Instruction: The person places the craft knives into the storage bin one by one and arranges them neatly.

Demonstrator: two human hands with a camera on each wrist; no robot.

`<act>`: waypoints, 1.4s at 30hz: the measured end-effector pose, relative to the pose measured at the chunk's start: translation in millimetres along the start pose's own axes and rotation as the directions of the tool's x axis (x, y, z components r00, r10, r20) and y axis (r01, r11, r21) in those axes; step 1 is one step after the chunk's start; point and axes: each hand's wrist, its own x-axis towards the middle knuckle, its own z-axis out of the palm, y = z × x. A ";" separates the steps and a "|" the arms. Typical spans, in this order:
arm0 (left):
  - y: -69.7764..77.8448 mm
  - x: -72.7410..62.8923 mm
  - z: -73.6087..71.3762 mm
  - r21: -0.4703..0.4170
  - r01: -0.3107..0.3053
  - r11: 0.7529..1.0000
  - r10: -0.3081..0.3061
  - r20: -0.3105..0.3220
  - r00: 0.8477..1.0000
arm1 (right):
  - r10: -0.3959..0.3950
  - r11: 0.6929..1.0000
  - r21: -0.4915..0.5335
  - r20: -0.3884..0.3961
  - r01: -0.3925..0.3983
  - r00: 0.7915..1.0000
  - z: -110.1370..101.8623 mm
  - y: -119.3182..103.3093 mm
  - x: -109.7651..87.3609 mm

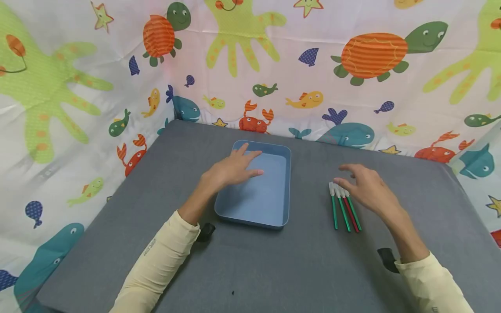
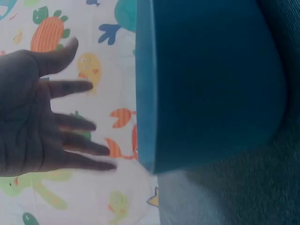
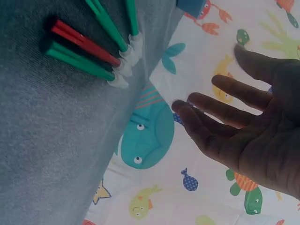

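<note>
Cream cloth is worn on both forearms, and out of the left sleeve (image 1: 156, 261) the left hand (image 1: 231, 169) is held, fingers spread, above the blue tray (image 1: 262, 195); nothing is grasped by it, and a gap to the rim is shown in the left wrist view; were it lowered carelessly, the rim could be caught by the wrist and the tray skewed across the grey table (image 1: 305, 261); rightward now, well apart from the tray, four slim sticks (image 1: 344, 213) are laid side by side, three green and one red, their pale ends pointed away from the person; over those ends the right hand (image 1: 368, 187) is poised, loosely bent, free of any load; here trouble could be brewed, for if one stick were nudged by a fingertip, its close neighbours might be rolled apart; if only pale ends were pinched, the grip might be lost.
</note>
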 end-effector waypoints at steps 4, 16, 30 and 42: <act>-7.8 -0.1 -5.5 -0.018 0.081 0.997 -0.082 -0.019 0.996 | 0.011 1.000 -0.005 0.018 -0.011 1.000 4.4 -1.2 -1.9; -26.7 5.7 -12.1 0.028 0.179 0.983 -0.181 0.060 0.982 | 0.155 0.988 -0.012 0.162 -0.155 0.975 19.4 -2.8 0.3; -29.4 7.0 -12.9 -0.001 0.184 0.983 -0.183 0.104 0.978 | 0.174 0.984 -0.003 0.197 -0.177 0.965 27.1 -0.8 -2.1; -24.8 14.6 -14.0 0.061 0.212 0.975 -0.217 0.090 0.972 | 0.191 0.981 -0.080 0.199 -0.178 0.961 32.6 -5.7 -2.2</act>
